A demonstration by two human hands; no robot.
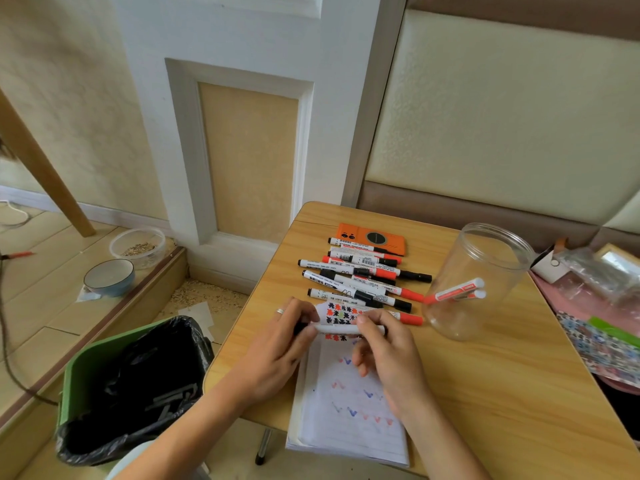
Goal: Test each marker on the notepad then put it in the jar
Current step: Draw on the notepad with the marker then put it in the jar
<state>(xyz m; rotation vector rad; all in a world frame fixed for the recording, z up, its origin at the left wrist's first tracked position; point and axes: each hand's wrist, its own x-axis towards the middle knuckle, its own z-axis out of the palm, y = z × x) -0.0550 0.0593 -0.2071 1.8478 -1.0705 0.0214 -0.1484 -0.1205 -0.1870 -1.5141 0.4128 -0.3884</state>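
The notepad (349,403) lies nearest, at the near edge of the desk (485,375), its page carrying red and blue test squiggles. To its left, on the floor, stands a green bin (104,362) lined with a black bag. Above the pad's far end, the left hand (280,348) curls its grip round the black cap end of a white marker (349,329), and the right hand (391,355) pinches the barrel from above with thumb and forefinger. The marker's long axis runs left to right, level, across the pad, so the two grips sit at opposite ends of it; this looks like the cap being pulled off before a test stroke. Just beyond the hands, the untested markers (363,275) lie in a loose pile. Further right stands the clear jar (478,282), tilted, with two markers already inside. The right hand is the nearer one to it.
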